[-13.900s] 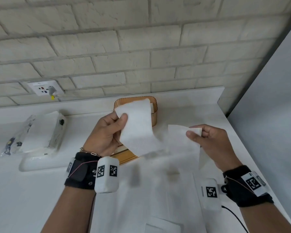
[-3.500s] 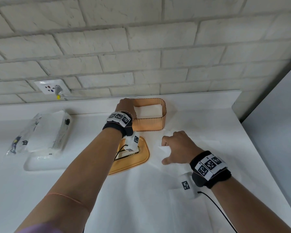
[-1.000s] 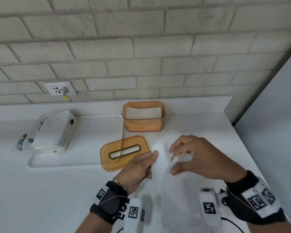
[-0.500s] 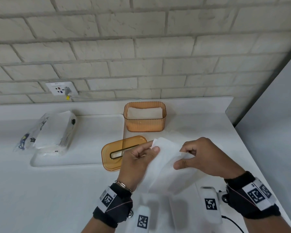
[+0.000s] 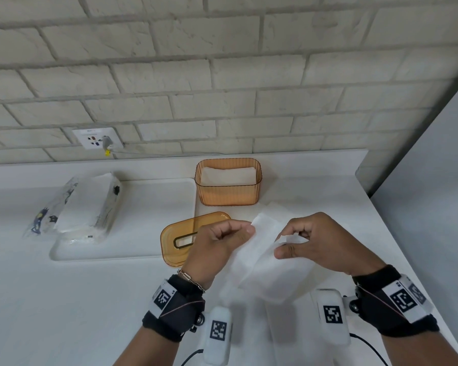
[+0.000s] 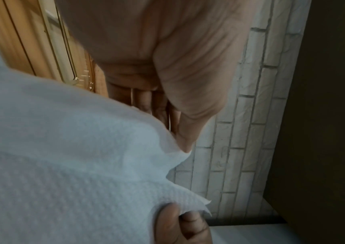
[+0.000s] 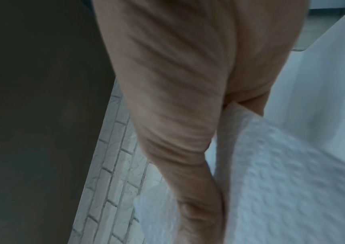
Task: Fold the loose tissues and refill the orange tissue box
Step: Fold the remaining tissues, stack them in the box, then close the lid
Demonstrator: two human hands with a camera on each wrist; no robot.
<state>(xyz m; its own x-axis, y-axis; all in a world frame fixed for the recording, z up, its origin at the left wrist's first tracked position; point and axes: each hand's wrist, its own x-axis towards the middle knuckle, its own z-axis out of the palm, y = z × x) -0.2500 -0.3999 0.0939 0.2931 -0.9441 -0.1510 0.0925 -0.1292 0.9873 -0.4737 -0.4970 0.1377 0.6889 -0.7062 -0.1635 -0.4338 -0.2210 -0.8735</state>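
Observation:
Both hands hold one white tissue above the counter in the head view. My left hand pinches its upper left corner, and my right hand pinches the right edge between thumb and fingers. The tissue fills the lower left of the left wrist view, with my left thumb at its edge. In the right wrist view the tissue hangs beside my right hand. The open orange tissue box stands behind the hands with folded white tissues inside. Its orange lid lies flat, left of my left hand.
A white tray lies left of the box, with a plastic pack of tissues on its left end. More loose tissues lie on the counter behind my hands. A brick wall runs along the back; a grey panel bounds the right side.
The hands have drawn slightly apart and the tissue now hangs lower between them, sagging toward my wrists. The box and lid have not moved.

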